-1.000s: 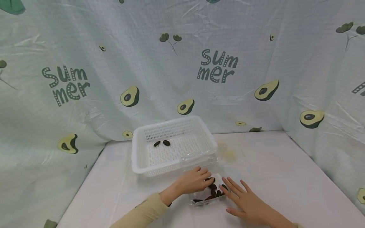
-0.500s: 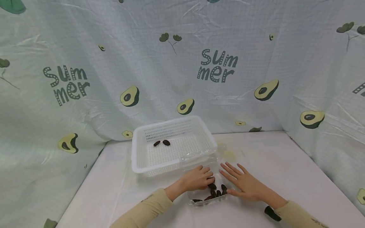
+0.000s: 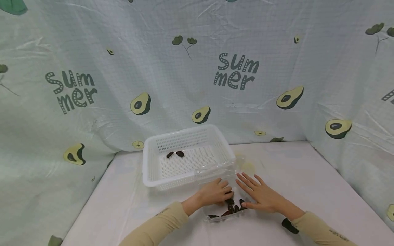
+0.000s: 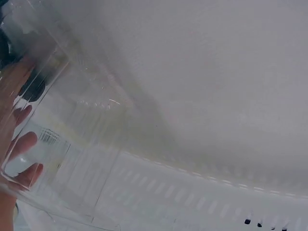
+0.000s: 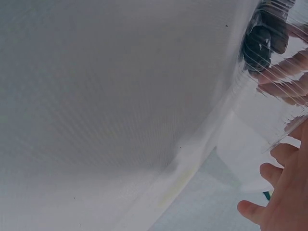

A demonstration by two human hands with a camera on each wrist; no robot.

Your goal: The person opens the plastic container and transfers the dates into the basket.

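A clear plastic box (image 3: 212,219) lies on the table with several dark, glossy oval fruits that look like dates (image 3: 236,208) inside. My left hand (image 3: 213,193) reaches into it from the left, fingers curled down with a dark date (image 3: 229,193) at the fingertips. Through the clear plastic in the left wrist view, three of its fingers (image 4: 25,143) show spread. At the box's right side, my right hand (image 3: 261,198) has straight, spread fingers, with the thumb right by the dates at that wall. It appears to hold nothing.
Behind the box stands a white perforated basket (image 3: 146,167) with two dark dates (image 3: 180,153) in it. The box's clear lid (image 3: 215,168) overlaps the basket's front rim. A black object (image 3: 290,226) shows by the right sleeve. Printed cloth hangs behind the table.
My right hand has moved forward along the box's right side and then slightly left. My left hand has shifted a little to the right inside the box.
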